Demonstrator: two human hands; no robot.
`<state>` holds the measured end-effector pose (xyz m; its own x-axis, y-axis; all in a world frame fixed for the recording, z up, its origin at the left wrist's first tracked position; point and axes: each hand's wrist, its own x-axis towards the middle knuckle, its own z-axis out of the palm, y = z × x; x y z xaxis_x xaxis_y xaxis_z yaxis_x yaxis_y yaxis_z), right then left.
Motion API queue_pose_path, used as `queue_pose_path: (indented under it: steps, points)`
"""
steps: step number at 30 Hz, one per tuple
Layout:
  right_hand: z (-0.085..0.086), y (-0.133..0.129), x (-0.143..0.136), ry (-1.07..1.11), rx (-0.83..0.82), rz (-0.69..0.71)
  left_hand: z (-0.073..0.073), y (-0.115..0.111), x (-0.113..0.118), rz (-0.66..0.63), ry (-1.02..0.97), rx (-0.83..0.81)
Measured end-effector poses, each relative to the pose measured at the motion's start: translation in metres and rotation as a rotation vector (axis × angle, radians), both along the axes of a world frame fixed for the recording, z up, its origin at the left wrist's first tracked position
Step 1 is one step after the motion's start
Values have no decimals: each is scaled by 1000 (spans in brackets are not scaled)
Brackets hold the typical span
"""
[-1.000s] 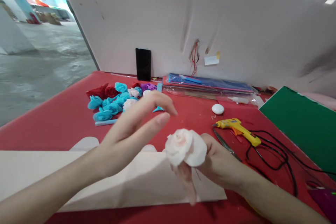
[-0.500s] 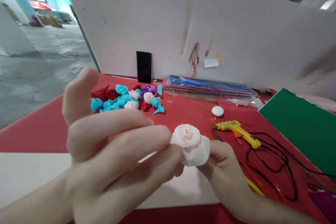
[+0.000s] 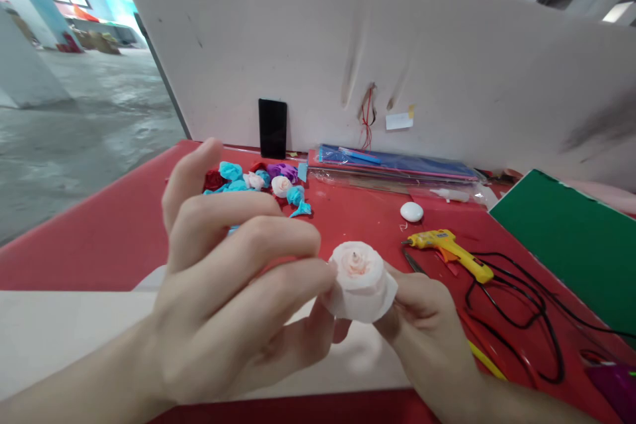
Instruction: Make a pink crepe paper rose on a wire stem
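A pale pink paper rose (image 3: 358,278) is held upright between both hands, its spiral centre facing up. My left hand (image 3: 248,278) pinches the rose's left edge with thumb and index finger, the other fingers curled and raised. From the right, my right hand (image 3: 430,321) grips the rose low at its base, fingers closed. The lower part of the rose is hidden by the fingers. A white sheet (image 3: 74,331) lies on the red table under the hands.
Blue, pink, red and purple paper roses (image 3: 281,186) lie at the back left, near a standing black phone (image 3: 273,128). On the right are a yellow glue gun (image 3: 452,252) with black cable, a green board (image 3: 571,245) and a white oval object (image 3: 412,212).
My left hand has shifted right and turned, with its thumb now under the rose's left side. The rose has moved slightly down, and its outer petal now wraps further round the front.
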<state>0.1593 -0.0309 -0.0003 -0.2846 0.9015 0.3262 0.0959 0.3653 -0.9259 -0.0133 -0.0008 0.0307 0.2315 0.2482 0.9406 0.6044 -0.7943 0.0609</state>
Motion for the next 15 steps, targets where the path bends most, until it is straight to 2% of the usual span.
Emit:
queue_pose_path:
  steps: [2,4,10,15]
  points:
    - [-1,1,-1,6,22,-21,-3,0,2,-14,89,67]
    - [-1,1,-2,6,56,-33,-5,0,3,-23,124,65]
    - [-1,-1,-3,-94,242,-54,-13,-2,3,32,108,41]
    - [-3,-1,-3,-154,431,-92,-11,-3,6,17,61,-1]
